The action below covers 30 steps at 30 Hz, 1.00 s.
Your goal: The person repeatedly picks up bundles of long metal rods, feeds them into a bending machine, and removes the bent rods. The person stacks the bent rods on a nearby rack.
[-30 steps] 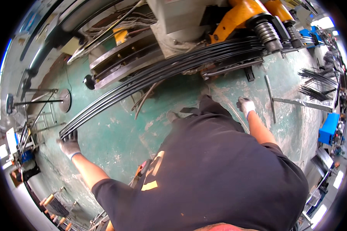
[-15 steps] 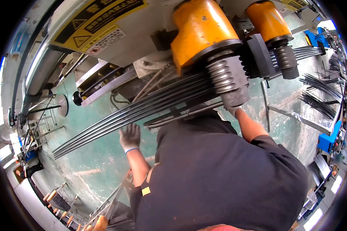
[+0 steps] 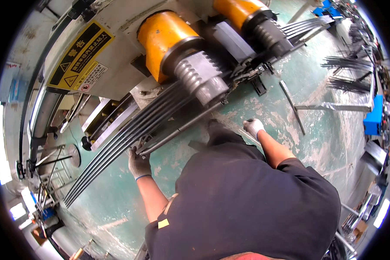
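My left hand (image 3: 139, 164), in a grey glove, is at the lower side of a bundle of long dark metal bars (image 3: 117, 145). Its fingers are bent at the near end of a spring-wrapped rod (image 3: 177, 131) and a small bracket; what they hold there is hidden. My right hand (image 3: 253, 127), also gloved, is closed in a fist beside my leg, apart from the machine, with nothing visible in it. The bars run slanting behind a ridged steel roller head (image 3: 201, 78) under an orange housing (image 3: 167, 39).
A second orange housing (image 3: 242, 11) with its roller (image 3: 272, 37) stands farther right. A yellow-and-black warning label (image 3: 80, 56) is on the machine body. At right, dark bars (image 3: 346, 63) lie on a metal frame (image 3: 333, 106) near a blue box (image 3: 372, 115). The floor (image 3: 290, 104) is worn green.
My left hand has gone from open beside the bars to bent at the rod's end. My right hand has come out from behind the roller. The view has turned, shifting the machine left.
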Tool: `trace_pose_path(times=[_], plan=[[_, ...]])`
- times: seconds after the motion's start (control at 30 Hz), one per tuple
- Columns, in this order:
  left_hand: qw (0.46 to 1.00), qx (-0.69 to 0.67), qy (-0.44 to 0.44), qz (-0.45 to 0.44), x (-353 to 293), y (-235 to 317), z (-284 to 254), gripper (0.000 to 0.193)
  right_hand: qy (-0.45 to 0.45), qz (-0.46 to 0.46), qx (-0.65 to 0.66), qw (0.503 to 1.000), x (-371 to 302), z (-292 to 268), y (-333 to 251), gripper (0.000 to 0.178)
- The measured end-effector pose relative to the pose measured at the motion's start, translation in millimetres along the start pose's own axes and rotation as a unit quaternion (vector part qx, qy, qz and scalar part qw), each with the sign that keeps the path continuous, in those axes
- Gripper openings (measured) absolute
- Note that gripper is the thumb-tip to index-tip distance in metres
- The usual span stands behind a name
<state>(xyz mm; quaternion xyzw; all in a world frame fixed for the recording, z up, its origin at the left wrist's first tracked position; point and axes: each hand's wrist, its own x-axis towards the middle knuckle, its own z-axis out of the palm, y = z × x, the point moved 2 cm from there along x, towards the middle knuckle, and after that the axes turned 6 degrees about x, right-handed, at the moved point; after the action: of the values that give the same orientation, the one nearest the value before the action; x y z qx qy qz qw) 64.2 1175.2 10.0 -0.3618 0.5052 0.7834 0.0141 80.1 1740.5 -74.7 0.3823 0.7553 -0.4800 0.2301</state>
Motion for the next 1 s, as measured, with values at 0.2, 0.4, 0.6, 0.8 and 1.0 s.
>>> trace_pose_path(times=[0.2,0.4,0.6,0.8,1.0], plan=[[0.745,-0.562,-0.139,-0.33,3,-50,-33,0.039,0.042,-0.111,0.004,0.993,-59,-13,3,0.031],[0.495,-0.784,-0.157,-0.34,-30,15,-20,0.046,0.15,-0.331,0.126,0.923,-120,-52,-124,0.037],[0.95,-0.245,-0.1,0.169,-80,101,35,0.068,0.105,-0.41,0.384,0.82,-137,-69,-235,0.051],[0.935,-0.275,-0.039,0.221,-126,135,88,0.073,0.042,-0.353,0.501,0.789,-91,-56,-274,0.046],[0.955,-0.017,-0.004,0.296,16,136,-141,0.05,-0.014,-0.354,0.482,0.801,-112,-37,-305,0.045]])
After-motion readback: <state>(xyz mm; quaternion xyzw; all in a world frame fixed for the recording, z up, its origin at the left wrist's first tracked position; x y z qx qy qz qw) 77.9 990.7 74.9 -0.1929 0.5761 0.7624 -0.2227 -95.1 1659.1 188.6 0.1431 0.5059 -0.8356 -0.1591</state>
